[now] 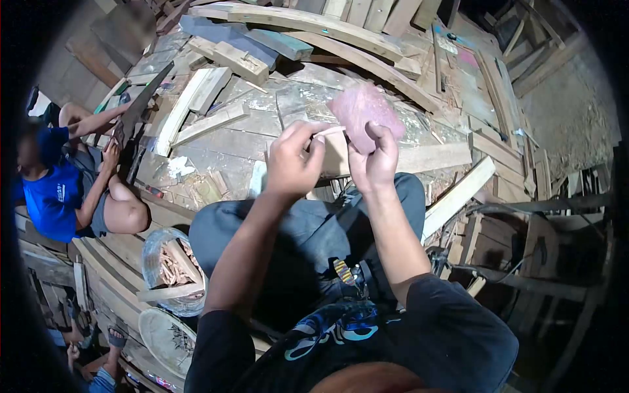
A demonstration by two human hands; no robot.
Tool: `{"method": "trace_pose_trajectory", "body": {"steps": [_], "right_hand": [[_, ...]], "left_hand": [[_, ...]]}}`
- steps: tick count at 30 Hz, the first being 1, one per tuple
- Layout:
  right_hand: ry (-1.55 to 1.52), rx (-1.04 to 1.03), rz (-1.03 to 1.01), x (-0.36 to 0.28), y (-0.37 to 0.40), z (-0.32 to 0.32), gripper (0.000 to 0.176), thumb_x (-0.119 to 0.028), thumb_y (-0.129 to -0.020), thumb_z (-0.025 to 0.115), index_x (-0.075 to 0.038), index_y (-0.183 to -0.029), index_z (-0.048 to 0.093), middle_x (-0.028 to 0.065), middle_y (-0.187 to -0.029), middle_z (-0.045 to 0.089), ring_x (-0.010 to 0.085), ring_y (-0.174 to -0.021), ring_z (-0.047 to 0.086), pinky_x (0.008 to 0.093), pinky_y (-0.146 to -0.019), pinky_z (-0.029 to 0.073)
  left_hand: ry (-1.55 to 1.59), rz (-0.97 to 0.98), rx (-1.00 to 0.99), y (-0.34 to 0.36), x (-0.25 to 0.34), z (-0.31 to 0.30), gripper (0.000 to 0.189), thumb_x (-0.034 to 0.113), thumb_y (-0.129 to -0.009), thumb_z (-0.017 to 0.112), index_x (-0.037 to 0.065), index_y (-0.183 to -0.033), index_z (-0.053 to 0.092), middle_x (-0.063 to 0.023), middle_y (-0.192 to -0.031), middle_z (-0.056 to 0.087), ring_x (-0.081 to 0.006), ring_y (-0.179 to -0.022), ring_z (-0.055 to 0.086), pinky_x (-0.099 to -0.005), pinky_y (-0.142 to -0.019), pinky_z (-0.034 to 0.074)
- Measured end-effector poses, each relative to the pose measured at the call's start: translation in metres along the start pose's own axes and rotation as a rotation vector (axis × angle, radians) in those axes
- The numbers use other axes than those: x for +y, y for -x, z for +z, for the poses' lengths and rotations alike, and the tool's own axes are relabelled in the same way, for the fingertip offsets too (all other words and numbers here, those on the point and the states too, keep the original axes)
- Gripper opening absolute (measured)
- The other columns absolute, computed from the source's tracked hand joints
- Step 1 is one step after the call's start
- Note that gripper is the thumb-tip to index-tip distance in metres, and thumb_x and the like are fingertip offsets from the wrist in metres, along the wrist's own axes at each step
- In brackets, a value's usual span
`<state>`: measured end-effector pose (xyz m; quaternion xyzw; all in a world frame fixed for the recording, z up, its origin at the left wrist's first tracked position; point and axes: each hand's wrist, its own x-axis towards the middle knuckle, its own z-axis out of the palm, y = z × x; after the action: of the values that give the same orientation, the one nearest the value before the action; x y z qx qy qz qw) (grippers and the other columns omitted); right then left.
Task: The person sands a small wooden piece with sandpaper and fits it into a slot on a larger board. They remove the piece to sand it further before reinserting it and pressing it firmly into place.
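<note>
In the head view, the left hand (296,159) pinched a thin pale strip (331,130) between thumb and finger, near a wooden block (336,154). The right hand (376,159), partly curled, overlapped the pink plastic bag (364,112); whether it gripped was unclear.

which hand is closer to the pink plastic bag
Right: the right hand is at the lower edge of the pink bag; the left hand is off to its left.

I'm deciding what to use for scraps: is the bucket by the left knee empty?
Not empty: the bucket holds small wood pieces, beneath longer strips.
</note>
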<state>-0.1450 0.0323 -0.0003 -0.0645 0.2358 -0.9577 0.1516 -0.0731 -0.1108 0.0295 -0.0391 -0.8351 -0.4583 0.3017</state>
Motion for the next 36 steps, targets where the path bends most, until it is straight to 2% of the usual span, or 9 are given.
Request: {"method": "trace_pose_trajectory", "body": {"steps": [8,9,13,17,20,24,25,35,36], "right_hand": [[-0.061,0.050,-0.005,0.021,0.010,0.028,0.034,-0.015,-0.103,0.045,0.006,-0.129,0.050,0.0169,-0.124,0.060,0.0277,-0.118,0.058,0.0424,-0.105,0.044],[-0.065,0.042,-0.030,0.025,0.010,0.030,0.034,-0.016,-0.103,0.044,0.006,-0.129,0.050,0.0167,-0.125,0.060,0.0275,-0.118,0.058,0.0422,-0.105,0.044],[-0.086,0.033,-0.109,0.032,0.017,0.039,0.035,-0.016,-0.104,0.043,0.006,-0.131,0.048,0.0161,-0.126,0.059,0.0267,-0.118,0.058,0.0411,-0.105,0.043],[-0.032,0.047,-0.160,0.031,0.022,0.053,0.034,-0.016,-0.104,0.042,0.005,-0.130,0.049,0.0154,-0.126,0.059,0.0256,-0.119,0.057,0.0400,-0.105,0.043],[-0.069,-0.011,-0.103,0.028,0.017,0.039,0.034,-0.018,-0.105,0.042,0.004,-0.129,0.049,0.0149,-0.126,0.058,0.0255,-0.120,0.056,0.0401,-0.106,0.043],[-0.006,0.053,-0.160,0.032,0.017,0.046,0.037,-0.022,-0.105,0.043,0.006,-0.128,0.051,0.0160,-0.126,0.060,0.0275,-0.120,0.056,0.0415,-0.106,0.042],[0.007,0.081,-0.152,0.036,0.018,0.044,0.037,-0.022,-0.105,0.043,0.006,-0.127,0.051,0.0160,-0.126,0.060,0.0276,-0.120,0.056,0.0415,-0.106,0.042],[0.022,0.142,-0.116,0.031,0.012,0.041,0.037,-0.022,-0.105,0.042,0.004,-0.131,0.049,0.0157,-0.128,0.058,0.0285,-0.118,0.057,0.0429,-0.107,0.042],[0.028,0.136,-0.123,0.030,0.013,0.044,0.037,-0.022,-0.105,0.041,0.004,-0.130,0.049,0.0158,-0.127,0.058,0.0285,-0.118,0.057,0.0429,-0.106,0.042]], "left_hand": [[0.070,-0.020,0.160,0.001,0.005,-0.002,0.014,0.009,-0.090,0.068,0.001,-0.102,0.070,-0.0122,-0.089,0.068,-0.0157,-0.078,0.062,-0.0268,-0.071,0.047],[-0.044,-0.033,0.163,0.002,0.005,0.000,0.017,0.016,-0.095,0.064,0.000,-0.096,0.067,-0.0151,-0.085,0.066,-0.0257,-0.076,0.064,-0.0344,-0.068,0.049],[-0.437,0.011,0.092,0.002,-0.002,0.004,0.026,0.026,-0.094,0.059,0.004,-0.080,0.052,-0.0181,-0.079,0.059,-0.0406,-0.077,0.058,-0.0506,-0.072,0.045],[-0.384,-0.046,0.103,0.004,-0.001,0.006,0.027,0.027,-0.097,0.055,0.004,-0.083,0.056,-0.0196,-0.081,0.061,-0.0421,-0.078,0.059,-0.0515,-0.071,0.045],[-0.194,-0.247,-0.007,0.000,0.012,0.004,0.032,0.030,-0.100,0.052,0.002,-0.087,0.061,-0.0216,-0.078,0.062,-0.0430,-0.075,0.060,-0.0492,-0.067,0.046],[0.105,-0.424,0.086,0.003,0.005,0.011,0.041,0.037,-0.102,0.050,0.000,-0.090,0.064,-0.0209,-0.066,0.058,-0.0335,-0.061,0.061,-0.0420,-0.061,0.046],[0.187,-0.415,0.132,0.002,-0.002,0.014,0.042,0.038,-0.101,0.051,0.000,-0.087,0.062,-0.0203,-0.063,0.055,-0.0295,-0.057,0.057,-0.0417,-0.059,0.045],[0.131,-0.309,0.024,0.009,0.008,0.016,0.034,0.025,-0.101,0.052,-0.002,-0.083,0.061,-0.0241,-0.068,0.057,-0.0389,-0.063,0.060,-0.0433,-0.059,0.046],[0.120,-0.260,0.063,0.009,0.008,0.018,0.034,0.025,-0.102,0.051,-0.002,-0.086,0.063,-0.0224,-0.067,0.057,-0.0302,-0.062,0.057,-0.0407,-0.058,0.046]]}}
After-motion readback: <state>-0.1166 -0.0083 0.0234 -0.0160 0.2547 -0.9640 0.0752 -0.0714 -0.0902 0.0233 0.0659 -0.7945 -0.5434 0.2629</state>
